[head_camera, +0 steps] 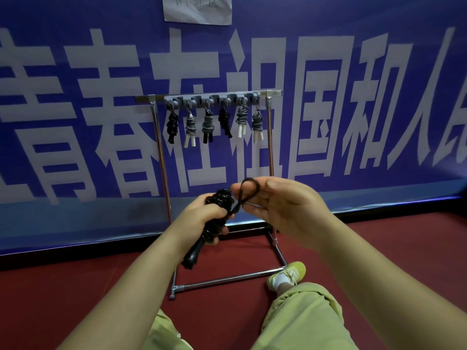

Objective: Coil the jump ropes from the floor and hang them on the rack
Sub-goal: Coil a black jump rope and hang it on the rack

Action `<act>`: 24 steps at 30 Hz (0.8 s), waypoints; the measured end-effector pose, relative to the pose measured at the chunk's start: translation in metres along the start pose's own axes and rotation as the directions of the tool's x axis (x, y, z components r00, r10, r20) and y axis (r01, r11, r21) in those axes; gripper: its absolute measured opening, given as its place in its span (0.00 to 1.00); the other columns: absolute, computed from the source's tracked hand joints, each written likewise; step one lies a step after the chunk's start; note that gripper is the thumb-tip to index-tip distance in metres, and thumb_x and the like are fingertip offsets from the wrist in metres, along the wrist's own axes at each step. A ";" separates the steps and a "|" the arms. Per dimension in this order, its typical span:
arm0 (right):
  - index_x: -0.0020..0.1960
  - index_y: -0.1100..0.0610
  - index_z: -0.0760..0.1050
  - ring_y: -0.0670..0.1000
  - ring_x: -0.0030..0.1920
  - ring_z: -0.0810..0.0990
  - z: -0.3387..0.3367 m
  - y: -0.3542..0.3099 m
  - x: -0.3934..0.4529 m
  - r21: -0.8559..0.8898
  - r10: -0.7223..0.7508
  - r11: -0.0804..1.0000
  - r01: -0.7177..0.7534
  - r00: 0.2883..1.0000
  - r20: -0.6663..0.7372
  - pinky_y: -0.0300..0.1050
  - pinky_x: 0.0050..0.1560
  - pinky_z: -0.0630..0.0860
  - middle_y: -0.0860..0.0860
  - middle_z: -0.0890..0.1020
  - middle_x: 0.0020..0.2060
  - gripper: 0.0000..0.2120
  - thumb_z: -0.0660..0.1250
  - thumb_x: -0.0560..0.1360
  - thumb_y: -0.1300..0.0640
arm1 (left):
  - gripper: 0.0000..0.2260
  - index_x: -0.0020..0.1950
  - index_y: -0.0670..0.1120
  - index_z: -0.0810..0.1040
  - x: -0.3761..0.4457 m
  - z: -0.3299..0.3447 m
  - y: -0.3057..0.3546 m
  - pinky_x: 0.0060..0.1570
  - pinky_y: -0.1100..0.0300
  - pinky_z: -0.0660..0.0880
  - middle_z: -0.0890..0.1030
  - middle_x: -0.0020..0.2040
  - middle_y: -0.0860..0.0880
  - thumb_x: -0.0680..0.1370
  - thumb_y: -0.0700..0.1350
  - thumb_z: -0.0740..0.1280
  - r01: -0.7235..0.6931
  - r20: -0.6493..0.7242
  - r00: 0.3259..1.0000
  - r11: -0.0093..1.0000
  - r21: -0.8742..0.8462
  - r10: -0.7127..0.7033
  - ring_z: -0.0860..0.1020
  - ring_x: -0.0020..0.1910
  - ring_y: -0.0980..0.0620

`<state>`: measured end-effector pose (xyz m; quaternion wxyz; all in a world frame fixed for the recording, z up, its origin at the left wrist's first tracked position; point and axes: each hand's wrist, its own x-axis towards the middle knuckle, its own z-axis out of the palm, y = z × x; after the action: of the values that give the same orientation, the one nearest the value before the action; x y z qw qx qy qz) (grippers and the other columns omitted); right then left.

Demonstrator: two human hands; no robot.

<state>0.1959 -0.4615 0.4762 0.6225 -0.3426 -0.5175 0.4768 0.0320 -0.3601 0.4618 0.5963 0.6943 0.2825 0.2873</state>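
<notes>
My left hand [204,218] grips a coiled black jump rope [222,198], its black handles [192,256] pointing down below my fist. A small loop of the same rope [250,188] sticks up from the bundle, and my right hand [285,205] pinches it with thumb and fingers. Beyond my hands stands a metal rack [161,157] with a grey hook bar [212,98]. Several coiled ropes hang from its hooks, black ones [172,127] and grey ones with white handles [241,120].
A blue banner with large white characters [328,97] covers the wall behind the rack. The rack's base bars [227,280] lie on the red floor [75,299]. My knees in green trousers [303,317] and a green shoe [288,274] sit beside the base.
</notes>
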 end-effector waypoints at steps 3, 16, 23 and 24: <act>0.51 0.63 0.80 0.54 0.57 0.81 0.007 -0.002 -0.004 -0.019 -0.015 1.000 0.015 1.000 -0.009 0.42 0.55 0.78 0.58 0.83 0.54 0.10 0.61 0.77 0.63 | 0.21 0.59 0.47 0.75 -0.004 -0.003 0.003 0.30 0.57 0.72 0.81 0.51 0.40 0.68 0.50 0.59 -0.036 0.007 0.999 0.999 -0.026 0.036 0.80 0.36 0.48; 0.51 0.59 0.77 0.50 0.42 0.84 0.016 -0.008 -0.009 0.030 -0.119 0.990 0.136 0.938 -0.326 0.39 0.38 0.80 0.53 0.84 0.39 0.08 0.65 0.73 0.66 | 0.19 0.58 0.41 0.78 -0.014 -0.005 0.007 0.39 0.58 0.78 0.80 0.44 0.43 0.68 0.42 0.66 -0.035 0.191 0.977 0.949 -0.313 0.099 0.78 0.46 0.45; 0.44 0.51 0.79 0.46 0.41 0.84 0.035 -0.008 -0.017 -0.412 -0.286 0.896 0.168 0.927 -0.245 0.42 0.45 0.81 0.47 0.84 0.35 0.08 0.67 0.75 0.65 | 0.28 0.59 0.36 0.76 -0.020 -0.004 0.009 0.34 0.60 0.76 0.78 0.40 0.45 0.61 0.46 0.71 -0.068 0.250 0.960 0.967 -0.246 0.130 0.78 0.37 0.52; 0.44 0.49 0.78 0.45 0.41 0.84 0.039 -0.007 -0.018 -0.497 -0.318 0.850 0.177 0.923 -0.215 0.42 0.46 0.81 0.45 0.84 0.36 0.09 0.68 0.75 0.63 | 0.27 0.59 0.36 0.76 -0.021 -0.005 0.009 0.35 0.60 0.76 0.79 0.41 0.44 0.62 0.46 0.71 -0.074 0.245 0.960 0.969 -0.236 0.133 0.79 0.38 0.51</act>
<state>0.1597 -0.4835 0.4862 0.6467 -0.4781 -0.5607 0.1972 0.0150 -0.3734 0.4704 0.6866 0.6680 0.1311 0.2552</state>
